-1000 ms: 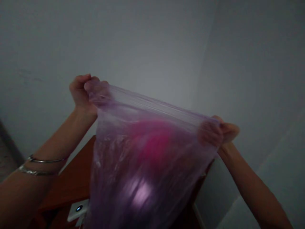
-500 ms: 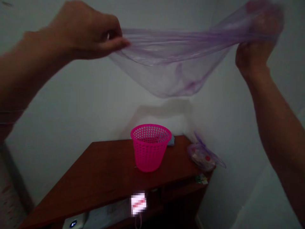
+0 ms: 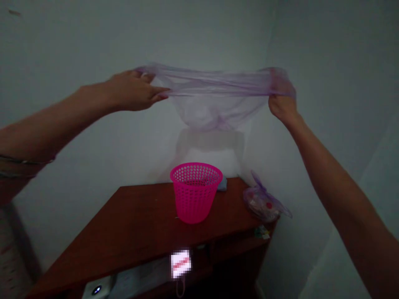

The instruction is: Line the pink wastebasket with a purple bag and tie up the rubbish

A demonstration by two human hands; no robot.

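Note:
A thin, see-through purple plastic bag (image 3: 215,104) is stretched wide between my hands, its lower part hanging loose against the wall behind. My left hand (image 3: 134,89) holds one side of its mouth, with the thumb and fingers spread apart at the rim. On the other side, my right hand (image 3: 282,97) grips the bag; film covers its fingers, so they show only faintly. Below the bag, a pink perforated plastic basket (image 3: 195,203) stands upright on the brown wooden desk (image 3: 134,224). Neither hand touches the basket.
A tied purple bag (image 3: 262,203) with things inside lies at the desk's right end, near the wall corner. Something light blue (image 3: 222,183) sits behind the basket. A white device (image 3: 97,288) rests on the shelf under the desktop, and a blurred bright tag (image 3: 181,263) shows in front.
Both hands have come lower and farther from me, carrying the bag down toward the basket. My left fingers have spread apart at the bag's mouth. The basket stays put.

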